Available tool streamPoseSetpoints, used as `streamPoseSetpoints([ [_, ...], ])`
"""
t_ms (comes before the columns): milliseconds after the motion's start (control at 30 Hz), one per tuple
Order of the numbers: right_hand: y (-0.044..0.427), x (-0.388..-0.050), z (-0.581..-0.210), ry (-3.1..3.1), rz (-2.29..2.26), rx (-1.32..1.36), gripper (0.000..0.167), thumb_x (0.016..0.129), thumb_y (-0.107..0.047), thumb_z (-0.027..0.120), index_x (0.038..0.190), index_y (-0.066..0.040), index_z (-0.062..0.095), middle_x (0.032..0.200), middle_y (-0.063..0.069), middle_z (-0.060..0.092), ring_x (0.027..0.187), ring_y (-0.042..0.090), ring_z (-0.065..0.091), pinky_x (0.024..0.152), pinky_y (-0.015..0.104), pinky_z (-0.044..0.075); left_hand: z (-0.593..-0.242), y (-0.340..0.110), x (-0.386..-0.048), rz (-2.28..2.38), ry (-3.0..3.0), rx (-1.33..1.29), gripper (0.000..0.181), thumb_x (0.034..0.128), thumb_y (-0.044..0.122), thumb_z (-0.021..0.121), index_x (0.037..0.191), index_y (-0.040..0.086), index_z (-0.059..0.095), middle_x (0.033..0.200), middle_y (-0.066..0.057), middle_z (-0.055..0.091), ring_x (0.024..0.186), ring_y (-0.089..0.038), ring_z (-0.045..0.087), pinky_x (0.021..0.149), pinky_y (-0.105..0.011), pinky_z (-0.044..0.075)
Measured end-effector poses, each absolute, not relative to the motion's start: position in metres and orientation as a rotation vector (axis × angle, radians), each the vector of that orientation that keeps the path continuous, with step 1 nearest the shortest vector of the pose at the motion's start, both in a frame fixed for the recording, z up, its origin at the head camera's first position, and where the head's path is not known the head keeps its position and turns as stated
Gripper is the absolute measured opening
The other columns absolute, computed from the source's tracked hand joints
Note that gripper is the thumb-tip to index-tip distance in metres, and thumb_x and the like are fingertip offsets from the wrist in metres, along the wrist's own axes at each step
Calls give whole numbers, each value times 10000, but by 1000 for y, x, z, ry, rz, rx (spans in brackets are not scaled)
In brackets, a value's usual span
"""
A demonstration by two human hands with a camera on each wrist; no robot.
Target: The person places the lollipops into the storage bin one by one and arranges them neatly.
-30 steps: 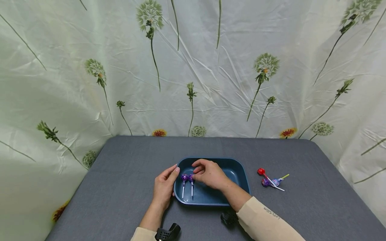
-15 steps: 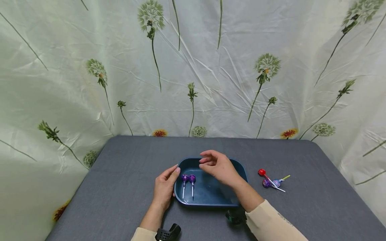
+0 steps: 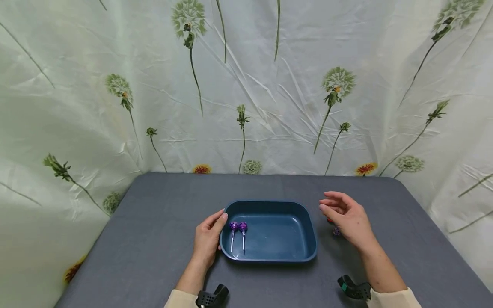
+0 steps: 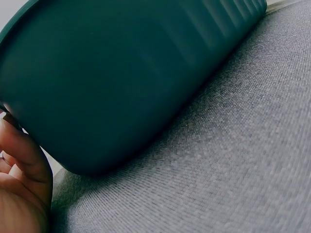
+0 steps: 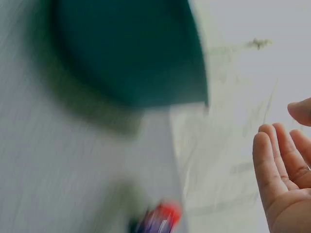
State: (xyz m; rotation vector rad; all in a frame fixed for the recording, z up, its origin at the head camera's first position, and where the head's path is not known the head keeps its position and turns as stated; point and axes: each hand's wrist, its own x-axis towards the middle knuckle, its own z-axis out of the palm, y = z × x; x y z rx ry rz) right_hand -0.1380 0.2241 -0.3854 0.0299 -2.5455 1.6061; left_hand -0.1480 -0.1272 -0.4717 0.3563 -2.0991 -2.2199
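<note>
My left hand [image 3: 206,239] grips the left rim of a blue tray [image 3: 269,261], thumb over the edge; the left wrist view shows its curled fingers [image 4: 24,150] at the tray's outer wall [image 4: 112,87]. Inside the tray, at the left, two purple lollipops [image 3: 233,226] [image 3: 243,227] lie side by side, sticks toward me. My right hand [image 3: 352,220], empty with relaxed fingers, hovers right of the tray, above the loose lollipops. Of those, a purple head [image 3: 336,231] and a bit of red show below the hand; the rest is hidden. The right wrist view shows them blurred, with a red one [image 5: 170,211].
A grey cloth [image 3: 173,205] covers the table. Behind it hangs a pale curtain [image 3: 285,128] printed with flowers. Black bands sit on both wrists, the left one [image 3: 212,296] near the front edge and the right one [image 3: 354,288] beside the sleeve.
My right hand has left the purple lollipops in the tray and moved right, out past the tray, over the loose lollipops. My left hand has stayed on the rim.
</note>
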Motion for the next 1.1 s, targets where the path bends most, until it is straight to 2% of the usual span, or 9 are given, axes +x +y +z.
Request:
streamPoseSetpoints([
  [33,231,-136,-389,-2559,1591,-15,473,990,-270,695,1385,-49,559,1079,-124,712,915,-80,667,774,163,567,-472,-127,-148,-2217,-2106,359,480,965,371,714,1348,85,671,1176,-180,693,406,-70,419,375,-181,390],
  [100,242,-131,-398,-2592,1582,-85,480,998,-257,683,1392,-20,546,1070,-89,719,888,-51,686,771,174,576,-471,-127,-148,-2214,-2113,365,480,965,373,714,1351,90,669,1189,-177,690,410,-69,422,376,-182,391],
  [267,248,-122,-421,-2762,1438,-291,444,972,-217,709,1340,2,592,1084,123,741,754,27,700,680,217,574,-469,-129,-149,-2214,-2111,364,477,966,367,714,1351,89,669,1194,-181,689,409,-62,422,370,-185,391],
  [467,250,-119,-432,-2787,1249,-438,424,954,-244,712,1311,-35,620,1192,185,707,698,35,666,597,234,513,-470,-128,-150,-2211,-2104,343,474,968,362,712,1344,78,671,1188,-185,692,406,-64,430,372,-180,390],
  [567,252,-119,-436,-2800,1170,-443,433,944,-289,730,1291,-47,639,1171,161,725,729,43,632,624,232,475,-471,-127,-149,-2205,-2105,349,468,970,354,711,1340,71,673,1188,-191,693,404,-70,429,370,-182,391],
  [700,254,-117,-441,-2821,1072,-436,420,914,-317,770,1235,-61,680,1061,98,752,785,85,594,680,253,437,-473,-127,-148,-2224,-2110,354,463,969,356,711,1343,87,674,1208,-191,690,410,-76,429,377,-180,395],
  [867,254,-117,-440,-2863,1017,-329,427,896,-316,782,1198,-30,691,967,72,745,804,134,682,716,306,463,-472,-128,-148,-2227,-2110,357,474,964,372,714,1349,98,671,1230,-186,683,413,-66,423,380,-177,396],
  [1100,252,-115,-435,-2898,990,-291,396,900,-278,766,1189,-17,692,974,84,753,866,202,706,758,355,491,-471,-127,-148,-2207,-2132,353,506,965,404,708,1362,94,661,1258,-197,673,439,-58,441,387,-182,407],
])
